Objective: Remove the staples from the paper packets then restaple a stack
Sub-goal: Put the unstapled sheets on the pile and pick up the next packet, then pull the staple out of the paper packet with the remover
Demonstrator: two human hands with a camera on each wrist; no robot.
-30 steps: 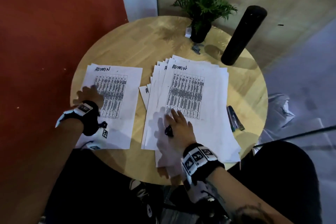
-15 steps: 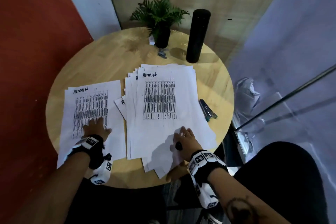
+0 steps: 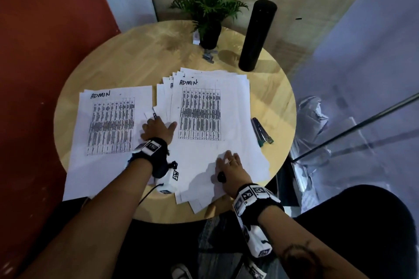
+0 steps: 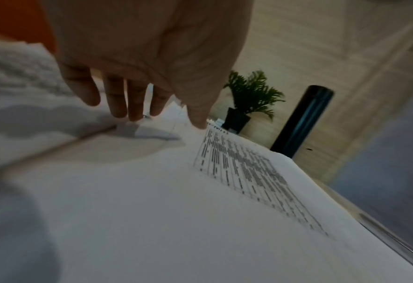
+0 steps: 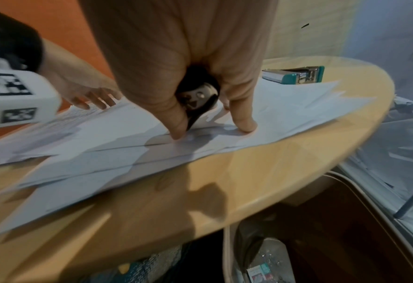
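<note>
My left hand point(image 3: 157, 128) has crossed from the separate packet point(image 3: 111, 124) to the fanned stack's point(image 3: 204, 118) left edge, fingers spread flat. My right hand point(image 3: 231, 169), at the near edge, pinches the staple remover point(image 5: 198, 99), fingertips pressing. I judge squaring comes next; the stapler point(image 3: 261, 131) lies right.

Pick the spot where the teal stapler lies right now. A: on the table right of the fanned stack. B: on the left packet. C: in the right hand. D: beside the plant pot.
A: the teal stapler lies on the bare table just past the right edge of the fanned stack, untouched; the right hand grips a small black staple remover instead.
</note>
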